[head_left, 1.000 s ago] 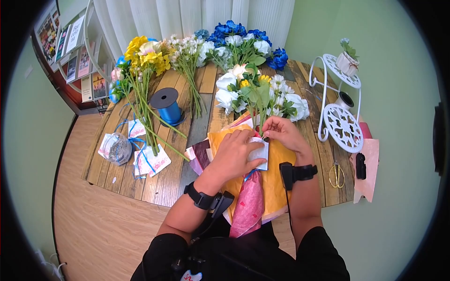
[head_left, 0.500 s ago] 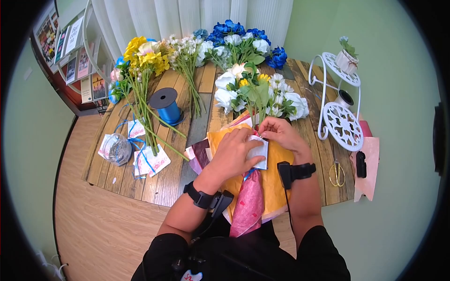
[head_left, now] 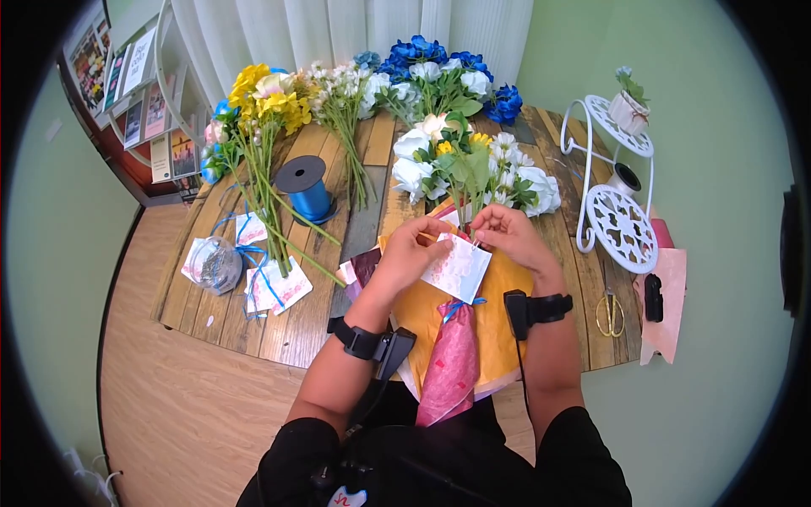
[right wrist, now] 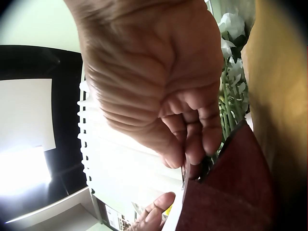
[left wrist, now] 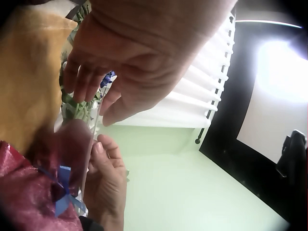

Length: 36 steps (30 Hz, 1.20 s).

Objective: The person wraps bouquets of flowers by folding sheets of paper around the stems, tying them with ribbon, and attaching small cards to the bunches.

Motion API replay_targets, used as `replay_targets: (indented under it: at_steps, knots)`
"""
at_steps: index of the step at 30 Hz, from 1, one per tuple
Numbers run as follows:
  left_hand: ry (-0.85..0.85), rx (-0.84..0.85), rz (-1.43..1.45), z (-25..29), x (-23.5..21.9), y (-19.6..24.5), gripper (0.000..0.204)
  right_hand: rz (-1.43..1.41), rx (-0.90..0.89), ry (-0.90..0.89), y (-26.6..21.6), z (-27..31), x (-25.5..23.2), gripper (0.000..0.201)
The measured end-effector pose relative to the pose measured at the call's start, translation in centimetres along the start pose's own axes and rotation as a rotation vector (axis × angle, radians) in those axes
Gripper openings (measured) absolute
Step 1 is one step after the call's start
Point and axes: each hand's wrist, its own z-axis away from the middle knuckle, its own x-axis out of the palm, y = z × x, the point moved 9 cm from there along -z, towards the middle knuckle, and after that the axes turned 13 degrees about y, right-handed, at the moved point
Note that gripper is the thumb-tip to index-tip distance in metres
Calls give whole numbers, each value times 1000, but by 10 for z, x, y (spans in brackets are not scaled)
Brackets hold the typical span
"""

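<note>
A white card with pink print (head_left: 456, 267) lies over a bouquet wrapped in yellow paper (head_left: 498, 317) and pink paper (head_left: 449, 363). The left hand (head_left: 412, 251) pinches the card's upper left edge between thumb and fingers. At its upper right corner, the right hand (head_left: 512, 237) pinches the card near the stems. In the right wrist view the right hand (right wrist: 159, 82) has thumb and fingertips together at the card's edge. A blue ribbon bow (left wrist: 64, 191) sits on the pink wrap. White flowers (head_left: 412, 175) spread beyond both hands.
Blue ribbon spool (head_left: 305, 190), yellow flowers (head_left: 283, 108) and cards (head_left: 279, 287) with a clear jar (head_left: 216, 269) stand on the left. On the right are a white metal stand (head_left: 619, 228), scissors (head_left: 609, 314) and a black object (head_left: 653, 297) on pink paper.
The left hand has moved left and back from over the card to its edge, uncovering the printed face. The card now lies tilted, and the right hand stays near its corner.
</note>
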Motion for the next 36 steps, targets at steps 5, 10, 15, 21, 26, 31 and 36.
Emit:
replay_targets:
  at_steps: [5,10,15,21,26,31,36]
  knots:
    - [28,91,-101,5,3,10,14,40,-24,29,-2,-1,2,14]
    - [166,279,-252,17,2,36,17,37,-41,56,-1,-2,0,15]
    - [216,334,-274,18,1,37,17,74,-87,101,-5,-1,-1,13]
    - [226,311,-268,17,2,33,19,290,-182,72,-18,3,6,11]
    - [210,251,-224,14,3,29,18,393,-263,141,-38,10,10,9]
    - [156,122,-183,5,6,1,17,464,-317,150,-43,12,11,10]
    - [202,104,-164,7,6,-3,14,476,-273,151,-40,13,11,12]
